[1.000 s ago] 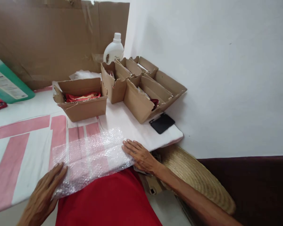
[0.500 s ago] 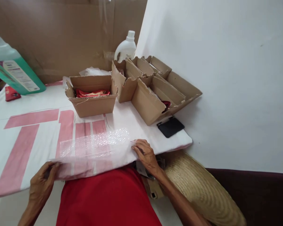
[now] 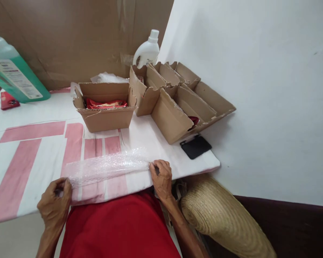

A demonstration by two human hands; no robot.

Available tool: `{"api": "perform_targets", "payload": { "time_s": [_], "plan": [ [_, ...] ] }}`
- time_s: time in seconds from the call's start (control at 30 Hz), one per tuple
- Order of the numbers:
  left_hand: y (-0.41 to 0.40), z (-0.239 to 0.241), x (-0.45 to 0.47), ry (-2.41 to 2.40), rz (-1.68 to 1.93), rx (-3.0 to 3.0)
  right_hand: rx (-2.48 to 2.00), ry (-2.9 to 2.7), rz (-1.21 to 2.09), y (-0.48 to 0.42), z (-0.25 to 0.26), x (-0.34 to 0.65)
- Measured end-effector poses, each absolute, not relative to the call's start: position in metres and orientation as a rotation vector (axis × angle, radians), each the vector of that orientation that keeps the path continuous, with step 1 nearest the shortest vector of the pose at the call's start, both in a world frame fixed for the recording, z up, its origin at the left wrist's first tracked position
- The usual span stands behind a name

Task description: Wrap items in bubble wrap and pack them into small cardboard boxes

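Observation:
A clear strip of bubble wrap [image 3: 107, 165] lies stretched across the near part of the white and pink cloth. My left hand [image 3: 55, 200] pinches its left end between thumb and fingers. At the opposite end, my right hand [image 3: 161, 177] grips the corner with curled fingers. The near edge of the bubble wrap runs taut between both hands. Beyond it stands an open cardboard box [image 3: 106, 120] with red packets [image 3: 106, 104] inside.
Several more open cardboard boxes [image 3: 169, 118] stand at the back right beside the wall. A black flat object [image 3: 196, 147] lies by the table's right corner. At the left are a green liquid bottle [image 3: 21, 79] and a red item [image 3: 9, 101]. A white jug [image 3: 148, 50] stands behind.
The near edge of the bubble wrap has been folded away from me, making the strip narrower. My left hand has moved forward and slightly right; my right hand has turned a little.

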State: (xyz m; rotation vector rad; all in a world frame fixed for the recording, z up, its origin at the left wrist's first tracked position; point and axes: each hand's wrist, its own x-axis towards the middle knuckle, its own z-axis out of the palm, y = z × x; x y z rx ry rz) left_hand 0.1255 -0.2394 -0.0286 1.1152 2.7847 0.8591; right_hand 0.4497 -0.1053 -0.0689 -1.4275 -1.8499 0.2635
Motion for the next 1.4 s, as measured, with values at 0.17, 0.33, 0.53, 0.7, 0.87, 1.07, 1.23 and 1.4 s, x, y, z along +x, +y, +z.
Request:
{"api": "perform_targets", "payload": {
  "time_s": [0.17,0.33,0.53,0.7,0.87,1.07,1.23,1.4],
  "plan": [
    [-0.238,-0.034,0.125,2.841,0.795,1.269,-1.514,-1.856,0.221,-0.103,-0.068,0.446],
    [-0.237,-0.034,0.124,2.815,0.78,1.336,-1.542,-1.879,0.215,-0.097,-0.069,0.446],
    [-0.218,-0.015,0.139,2.831,0.798,1.715,-1.557,-1.917,0.254,-0.091,-0.066,0.447],
    [-0.195,-0.032,0.169,2.031,0.688,2.458,-1.55,-1.928,0.252,-0.09,-0.065,0.447],
    [-0.198,-0.056,0.188,2.015,0.509,2.505,-1.541,-1.871,0.232,-0.091,-0.06,0.448],
    [-0.201,-0.062,0.187,1.998,0.584,2.519,-1.184,-1.986,0.096,-0.123,-0.035,0.399],
    [-0.199,-0.07,0.178,1.782,0.745,2.678,-0.71,-2.575,0.33,-0.147,-0.028,0.35],
    [-0.198,-0.062,0.189,1.979,0.564,2.544,-1.055,-2.563,0.413,-0.133,-0.049,0.399]
  ]
}}
